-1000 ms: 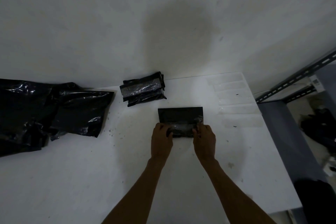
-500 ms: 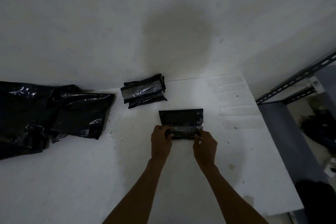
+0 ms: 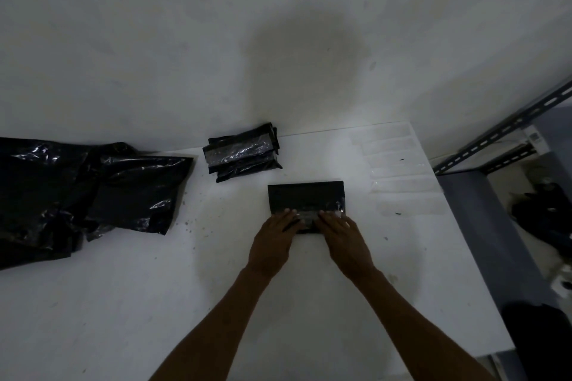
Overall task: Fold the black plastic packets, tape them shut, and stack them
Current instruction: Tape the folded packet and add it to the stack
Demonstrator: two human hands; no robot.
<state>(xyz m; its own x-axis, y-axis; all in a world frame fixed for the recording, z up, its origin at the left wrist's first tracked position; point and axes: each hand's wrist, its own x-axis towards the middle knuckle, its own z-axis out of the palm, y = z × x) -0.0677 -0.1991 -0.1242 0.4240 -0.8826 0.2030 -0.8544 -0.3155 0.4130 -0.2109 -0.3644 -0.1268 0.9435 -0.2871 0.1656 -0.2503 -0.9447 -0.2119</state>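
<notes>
1. I'm seeing a plain white wall [image 3: 154, 40] rising behind the white table [image 3: 123, 303], dimly lit.
2. A round shadow [image 3: 306, 52] is falling on that wall.
3. A grey slotted metal rack [image 3: 501, 128] is standing just right of the table.

Your left hand [image 3: 274, 241] and right hand [image 3: 345, 240] rest side by side on the near edge of the packet [image 3: 305, 196], which lies flat on the table [image 3: 123, 303] straight ahead of you. Behind it and to its left, by the wall, sits the stack of packets [image 3: 243, 151]. Far left lies the heap of loose bags [image 3: 77, 192]. To the packet's right, tape strips [image 3: 399, 170] run along the table's right edge, with the rack [image 3: 501, 130] beyond.
</notes>
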